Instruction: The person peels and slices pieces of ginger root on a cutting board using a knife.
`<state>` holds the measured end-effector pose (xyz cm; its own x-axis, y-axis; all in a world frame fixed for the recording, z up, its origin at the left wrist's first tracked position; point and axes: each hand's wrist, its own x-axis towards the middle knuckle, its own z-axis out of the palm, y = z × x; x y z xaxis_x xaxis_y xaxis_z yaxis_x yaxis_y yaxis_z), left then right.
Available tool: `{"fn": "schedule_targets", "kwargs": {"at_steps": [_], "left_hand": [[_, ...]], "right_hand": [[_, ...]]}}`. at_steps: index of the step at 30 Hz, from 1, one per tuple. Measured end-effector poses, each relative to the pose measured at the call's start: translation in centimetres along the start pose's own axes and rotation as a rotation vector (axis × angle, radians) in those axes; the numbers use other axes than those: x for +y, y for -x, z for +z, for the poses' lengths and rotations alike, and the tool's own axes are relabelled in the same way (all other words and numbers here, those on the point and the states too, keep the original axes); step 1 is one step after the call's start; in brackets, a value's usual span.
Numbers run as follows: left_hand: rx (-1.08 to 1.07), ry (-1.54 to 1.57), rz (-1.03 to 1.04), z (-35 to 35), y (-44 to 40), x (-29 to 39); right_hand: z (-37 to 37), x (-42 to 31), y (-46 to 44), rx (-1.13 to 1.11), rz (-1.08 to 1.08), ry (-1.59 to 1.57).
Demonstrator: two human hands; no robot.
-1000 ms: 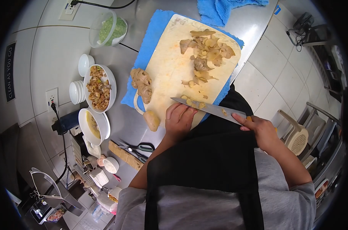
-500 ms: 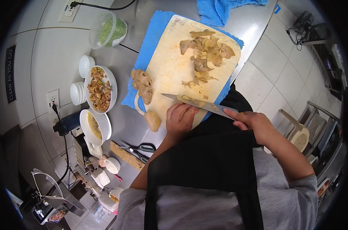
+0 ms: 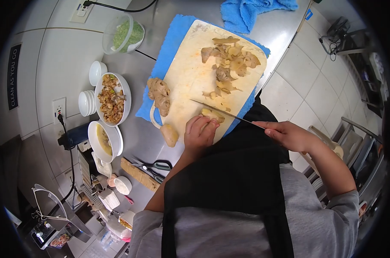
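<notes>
Left hand [image 3: 200, 130] curled against peeled ginger [image 3: 212, 114] on the cutting board [image 3: 182, 79] | right hand [image 3: 281, 134] wrapped round knife [image 3: 231, 115] | I judge ginger light, firm, cut-slick; hold its near side

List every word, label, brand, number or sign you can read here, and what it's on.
"CLEAN AS YOU GO": black sign on the tiled wall.
Printed food picture, lower left: any wording is too small and blurred to read.
Knife: no lettering can be made out.
</notes>
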<state>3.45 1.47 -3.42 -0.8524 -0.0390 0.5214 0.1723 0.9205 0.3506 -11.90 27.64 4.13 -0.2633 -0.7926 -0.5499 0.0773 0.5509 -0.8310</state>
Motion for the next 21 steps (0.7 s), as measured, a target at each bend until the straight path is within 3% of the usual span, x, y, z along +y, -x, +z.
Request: {"fn": "schedule_targets", "kwargs": {"at_steps": [2,4,8,10,16,21], "left_hand": [[0.011,-0.019,-0.016,-0.1,0.0,0.1],[0.030,0.015,-0.013,-0.2,-0.2,0.2],[0.067,-0.026,-0.056,-0.8,-1.2,1.0],[-0.056,0.123,-0.077,-0.5,-0.8,0.4],[-0.122,0.122,-0.017,-0.2,-1.6,0.0],[-0.102,0.110,-0.005,0.3,-3.7,-0.3]], "right_hand": [[-0.7,-1.8,0.1,-0.055,0.103,-0.035],[-1.3,-3.0,0.1,-0.178,0.370,-0.154],[-2.0,-1.9,-0.5,-0.176,0.343,-0.089],[-2.7,-1.8,-0.8,-0.163,0.303,-0.076],[-5.7,-1.9,-2.0,-0.010,0.267,-0.063],[-5.8,0.5,-3.3,-0.015,0.248,-0.346]]}}
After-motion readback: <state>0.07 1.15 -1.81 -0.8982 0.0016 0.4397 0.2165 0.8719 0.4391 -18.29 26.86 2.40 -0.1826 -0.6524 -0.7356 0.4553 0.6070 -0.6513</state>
